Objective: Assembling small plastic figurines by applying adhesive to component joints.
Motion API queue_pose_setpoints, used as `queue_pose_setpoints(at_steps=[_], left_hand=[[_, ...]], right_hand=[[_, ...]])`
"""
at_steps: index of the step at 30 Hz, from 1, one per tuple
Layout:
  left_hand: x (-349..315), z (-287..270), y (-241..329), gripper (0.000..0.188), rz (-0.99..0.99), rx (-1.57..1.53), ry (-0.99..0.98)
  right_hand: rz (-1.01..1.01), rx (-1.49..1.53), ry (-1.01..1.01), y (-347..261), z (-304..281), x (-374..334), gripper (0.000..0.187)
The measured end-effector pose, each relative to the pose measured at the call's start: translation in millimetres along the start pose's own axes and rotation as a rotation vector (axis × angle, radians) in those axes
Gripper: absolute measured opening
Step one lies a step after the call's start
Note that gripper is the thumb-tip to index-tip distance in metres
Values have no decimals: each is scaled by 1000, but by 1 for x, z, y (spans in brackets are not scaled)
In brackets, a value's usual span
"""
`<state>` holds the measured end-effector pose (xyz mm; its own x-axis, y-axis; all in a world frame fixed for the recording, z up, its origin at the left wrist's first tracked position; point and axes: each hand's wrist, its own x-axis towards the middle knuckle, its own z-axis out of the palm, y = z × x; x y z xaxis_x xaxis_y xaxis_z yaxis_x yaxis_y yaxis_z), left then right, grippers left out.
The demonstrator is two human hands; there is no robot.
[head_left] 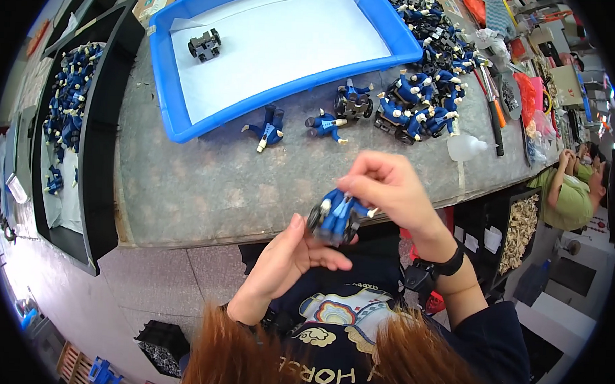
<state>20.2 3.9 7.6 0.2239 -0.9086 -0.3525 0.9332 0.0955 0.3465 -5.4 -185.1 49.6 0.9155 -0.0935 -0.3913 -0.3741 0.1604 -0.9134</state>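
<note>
Just in front of the table's near edge, my right hand [389, 188] pinches the top of a toy figure [341, 210] between thumb and fingers. The figure wears blue and sits with black wheels at both sides. My left hand [285, 255] lies palm up below and left of it, thumb and fingers apart; whether it touches a wheel I cannot tell. Two loose blue figures, one at left [269, 128] and one at right [327, 126], lie on the table beyond. Nearby stands a black wheeled base [353, 104] with a blue figure partly hidden behind it.
A blue tray [270, 89] lined with white paper holds one black wheeled base [204, 45]. Several assembled figures [419, 104] and a dark heap of parts [435, 34] lie right of it. A white bottle [466, 148] lies near them. A black bin [95, 151] of figures stands left.
</note>
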Motion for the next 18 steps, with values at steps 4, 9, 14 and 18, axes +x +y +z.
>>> queue_pose_setpoints(at_steps=[4, 9, 14, 18], left_hand=[[3, 4, 11, 30, 324, 599, 398], [7, 7, 35, 19, 539, 788, 647], [-2, 4, 67, 15, 847, 950, 846], [-4, 17, 120, 17, 965, 1255, 903]], right_hand=[[-166, -240, 336, -1, -24, 0, 13], [-336, -431, 743, 16, -40, 14, 11], [-488, -652, 619, 23, -20, -6, 23], [-606, -785, 320, 32, 4, 9, 39]])
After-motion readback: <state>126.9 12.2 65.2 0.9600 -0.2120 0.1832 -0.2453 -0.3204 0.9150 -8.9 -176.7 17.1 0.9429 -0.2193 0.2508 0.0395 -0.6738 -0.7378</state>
